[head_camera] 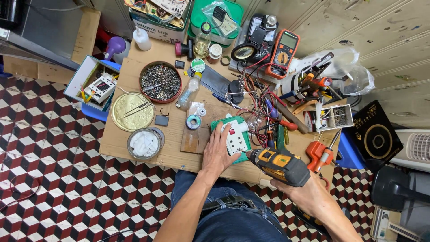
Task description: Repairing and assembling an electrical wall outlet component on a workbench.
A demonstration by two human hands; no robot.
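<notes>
A white socket box with a green frame [234, 137] lies on a low cardboard-topped table [134, 134], near its front edge. My left hand [217, 152] lies flat on the box's left side and holds it down. My right hand [309, 192] grips a yellow and black cordless drill [280, 165], whose tip points left at the lower right corner of the box.
A round tin of screws [160, 82], a gold lid [132, 111], a tin with white cloth [144, 143], a solder spool [193, 121], an orange multimeter [283, 53], screwdrivers and wires [273, 121], an orange glue gun [319, 154] and a black cooktop [375, 136] crowd the area.
</notes>
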